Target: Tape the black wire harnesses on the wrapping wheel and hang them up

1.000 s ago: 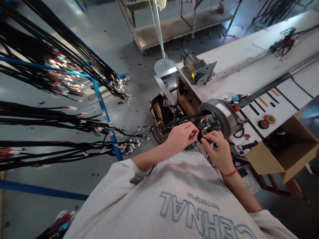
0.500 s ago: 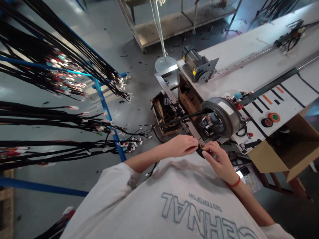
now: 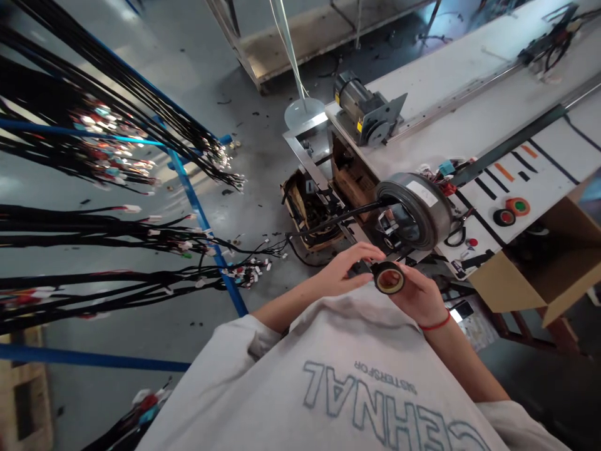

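A roll of black tape (image 3: 378,276) with a yellowish core is held in front of my chest, its round opening turned up toward me. My right hand (image 3: 417,295), with a red string on the wrist, is closed around the roll's right side. Just left of the roll, my left hand (image 3: 350,270) has its thumb and fingers apart, with nothing seen between them. Its fingertips come close to the roll; whether they touch it I cannot tell. Beyond both hands stands a large dark ring-shaped machine head (image 3: 416,213) with a black cable bundle (image 3: 338,219) running left from it.
Black wire harnesses (image 3: 103,232) with white connectors hang from a blue rack (image 3: 200,213) on the left. A white workbench (image 3: 469,119) carries a motor (image 3: 359,103) and red and green buttons (image 3: 511,210). An open cardboard box (image 3: 511,288) stands at the right.
The tape roll has tipped so its opening now faces me. My left hand's fingers have spread from a pinch at the roll, while my right hand still holds it.
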The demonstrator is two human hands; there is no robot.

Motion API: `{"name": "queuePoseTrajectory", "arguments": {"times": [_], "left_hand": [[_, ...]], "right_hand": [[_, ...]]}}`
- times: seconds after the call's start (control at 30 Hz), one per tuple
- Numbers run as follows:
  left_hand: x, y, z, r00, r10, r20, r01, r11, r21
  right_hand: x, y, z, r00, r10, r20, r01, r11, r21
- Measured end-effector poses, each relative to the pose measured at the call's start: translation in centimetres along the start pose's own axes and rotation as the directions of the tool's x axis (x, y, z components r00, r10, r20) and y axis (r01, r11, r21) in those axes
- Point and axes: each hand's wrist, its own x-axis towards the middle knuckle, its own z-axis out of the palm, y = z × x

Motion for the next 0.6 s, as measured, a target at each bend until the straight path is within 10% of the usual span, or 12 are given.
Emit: {"name": "queuePoseTrajectory", "arguments": {"times": [0.1, 0.17, 0.27, 0.37, 0.6], "left_hand": [[0.4, 0.2, -0.2, 0.990, 0.124, 0.063, -0.136, 0.960, 0.245], [0.8, 0.4, -0.1, 0.998, 0.063, 0.012, -0.063, 0.927, 0.369], [1.5, 0.5, 0.3, 0.986, -0.128, -0.102, 0.160, 0.893, 0.421], [1.9, 0.4, 0.5, 0.976, -0.199, -0.085, 0.216, 0.894, 0.393], [1.2, 0.3, 0.4, 0.996, 0.027, 0.080, -0.064, 0.861, 0.505]], "right_hand": [[0.2, 0.6, -0.4, 0.998, -0.041, -0.045, 0.036, 0.993, -0.116], [0.3, 0.8, -0.7, 0.951, -0.281, -0.130, 0.222, 0.912, -0.344], [0.1, 1.1, -0.9, 0.725, -0.688, -0.006, 0.434, 0.464, -0.772], [0.0, 1.6, -0.4, 0.695, -0.686, 0.214, 0.412, 0.136, -0.901], [0.8, 2.0, -0.4, 0.845, -0.461, 0.270, 0.491, 0.468, -0.735]]}}
